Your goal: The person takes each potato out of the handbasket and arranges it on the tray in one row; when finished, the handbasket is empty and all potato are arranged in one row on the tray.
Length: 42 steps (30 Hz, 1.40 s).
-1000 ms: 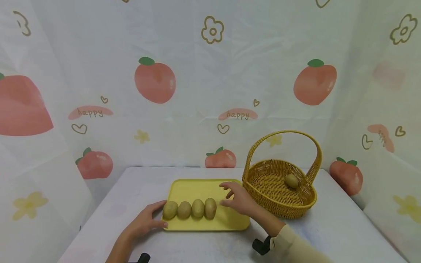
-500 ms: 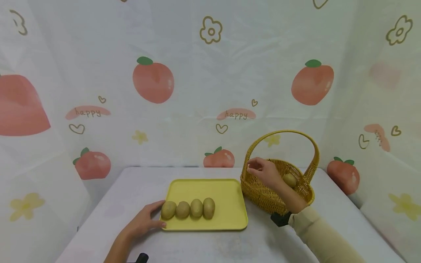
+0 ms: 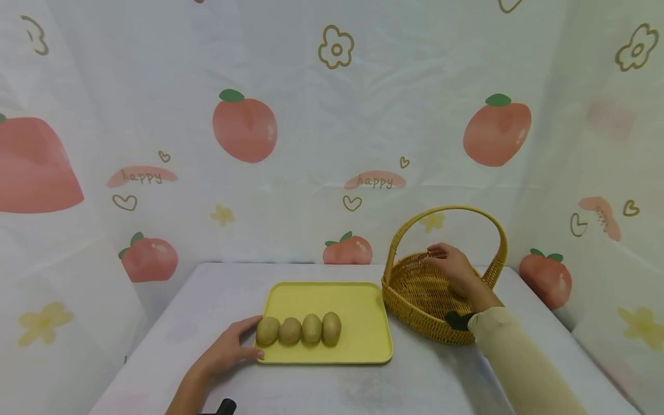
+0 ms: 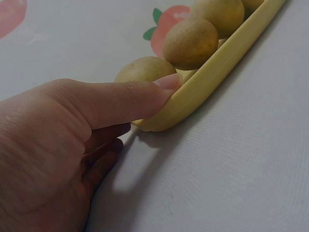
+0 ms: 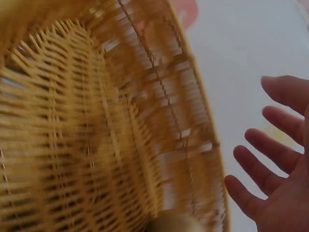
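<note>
Several brown kiwifruit point(image 3: 312, 329) stand in a row along the near left part of a yellow tray point(image 3: 363, 346). My left hand point(image 3: 227, 347) holds the tray's left end, its thumb point(image 4: 140, 96) over the rim beside the nearest kiwifruit. The other left fingers lie low at the tray's corner, partly hidden. My right hand point(image 3: 453, 266) is over the wicker basket point(image 3: 415, 305), fingers spread apart, with nothing in them. One kiwifruit point(image 5: 175, 222) lies inside the basket, mostly behind the right hand in the head view.
The basket's tall arched handle point(image 3: 451, 208) rises above the right hand. Basket and tray stand close together on a white-covered table point(image 3: 332, 389). Behind hangs a white cloth point(image 3: 301, 213) printed with peaches and flowers.
My right hand has moved from above the tray's right part to the right, over the basket. The left hand, the tray and the row of kiwifruit have stayed put.
</note>
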Available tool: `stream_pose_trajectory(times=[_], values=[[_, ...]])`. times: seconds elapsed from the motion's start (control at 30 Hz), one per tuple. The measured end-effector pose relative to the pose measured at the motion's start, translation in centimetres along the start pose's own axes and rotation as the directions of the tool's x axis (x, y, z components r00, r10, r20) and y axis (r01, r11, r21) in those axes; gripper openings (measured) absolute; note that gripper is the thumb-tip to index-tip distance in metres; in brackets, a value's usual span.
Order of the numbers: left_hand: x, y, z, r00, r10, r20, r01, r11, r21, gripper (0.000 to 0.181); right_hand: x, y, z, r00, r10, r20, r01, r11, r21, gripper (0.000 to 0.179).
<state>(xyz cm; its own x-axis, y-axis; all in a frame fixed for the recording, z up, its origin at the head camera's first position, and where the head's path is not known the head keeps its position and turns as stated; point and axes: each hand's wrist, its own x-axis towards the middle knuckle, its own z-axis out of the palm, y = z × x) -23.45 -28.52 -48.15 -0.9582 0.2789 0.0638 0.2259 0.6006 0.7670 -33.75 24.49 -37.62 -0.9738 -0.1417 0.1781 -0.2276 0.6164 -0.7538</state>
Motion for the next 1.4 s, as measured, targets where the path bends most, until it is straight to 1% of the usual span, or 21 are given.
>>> stream_pose_trajectory(times=[0.1, 0.23, 0.33, 0.4, 0.47, 0.6, 0.73, 0.83, 1.0, 1.07, 1.17, 1.3, 1.33, 1.4], values=[[0.0, 0.0, 0.2, 1.000, 0.002, -0.002, -0.002, 1.000, -0.001, 0.086, 0.2, 1.4, -0.7, 0.999, 0.043, 0.028, -0.041, 0.998, -0.041, 0.054], [0.1, -0.1, 0.3, 0.999, 0.047, 0.001, -0.047, 0.999, -0.001, 0.086, 0.1, 3.0, -1.5, 0.992, 0.100, 0.075, -0.095, 0.993, -0.068, 0.061], [0.1, -0.1, 0.3, 0.997, 0.072, 0.006, -0.072, 0.997, 0.003, 0.087, 0.0, 3.8, -1.9, 0.979, 0.150, 0.135, -0.141, 0.987, -0.077, 0.066], [0.0, -0.1, 0.2, 0.997, 0.074, 0.006, -0.074, 0.997, 0.007, 0.087, -0.1, 4.2, -2.1, 0.967, 0.179, 0.181, -0.168, 0.983, -0.075, 0.067], [0.0, 0.0, 0.2, 0.998, 0.068, 0.004, -0.068, 0.998, 0.012, 0.087, -0.1, 4.3, -2.3, 0.956, 0.190, 0.224, -0.179, 0.981, -0.071, 0.068], [0.0, 0.1, 0.1, 0.998, 0.058, 0.004, -0.058, 0.998, 0.010, 0.087, -0.1, 4.2, -2.4, 0.945, 0.192, 0.266, -0.177, 0.981, -0.081, 0.066], [-0.1, 0.1, 0.0, 0.998, 0.063, 0.010, -0.063, 0.998, 0.017, 0.086, 0.2, 4.4, -2.4, 0.945, 0.191, 0.266, -0.164, 0.979, -0.121, 0.063], [-0.1, 0.1, -0.1, 0.998, 0.070, 0.007, -0.070, 0.997, 0.021, 0.085, 0.3, 4.7, -2.3, 0.942, 0.186, 0.279, -0.159, 0.980, -0.117, 0.063], [-0.1, 0.0, -0.1, 0.996, 0.088, 0.007, -0.088, 0.996, 0.022, 0.085, -0.3, 4.7, -1.9, 0.913, 0.188, 0.363, -0.143, 0.979, -0.147, 0.058], [-0.1, 0.0, -0.1, 0.996, 0.089, 0.007, -0.090, 0.996, 0.027, 0.085, -0.6, 4.6, -1.8, 0.904, 0.187, 0.384, -0.138, 0.979, -0.152, 0.054], [-0.2, 0.0, -0.1, 0.997, 0.077, -0.003, -0.076, 0.997, 0.028, 0.085, -0.7, 4.2, -1.8, 0.900, 0.164, 0.403, -0.123, 0.984, -0.127, 0.050], [-0.1, -0.1, -0.1, 0.998, 0.061, -0.007, -0.061, 0.998, 0.024, 0.086, -0.8, 3.8, -2.0, 0.895, 0.140, 0.424, -0.095, 0.988, -0.125, 0.046], [-0.1, -0.2, -0.1, 0.998, 0.062, -0.006, -0.061, 0.998, 0.023, 0.086, -0.8, 3.7, -2.0, 0.896, 0.135, 0.424, -0.090, 0.988, -0.124, 0.045], [0.0, -0.3, 0.0, 0.998, 0.065, -0.004, -0.065, 0.998, 0.021, 0.086, -0.7, 3.5, -1.9, 0.904, 0.130, 0.407, -0.087, 0.989, -0.123, 0.043]])
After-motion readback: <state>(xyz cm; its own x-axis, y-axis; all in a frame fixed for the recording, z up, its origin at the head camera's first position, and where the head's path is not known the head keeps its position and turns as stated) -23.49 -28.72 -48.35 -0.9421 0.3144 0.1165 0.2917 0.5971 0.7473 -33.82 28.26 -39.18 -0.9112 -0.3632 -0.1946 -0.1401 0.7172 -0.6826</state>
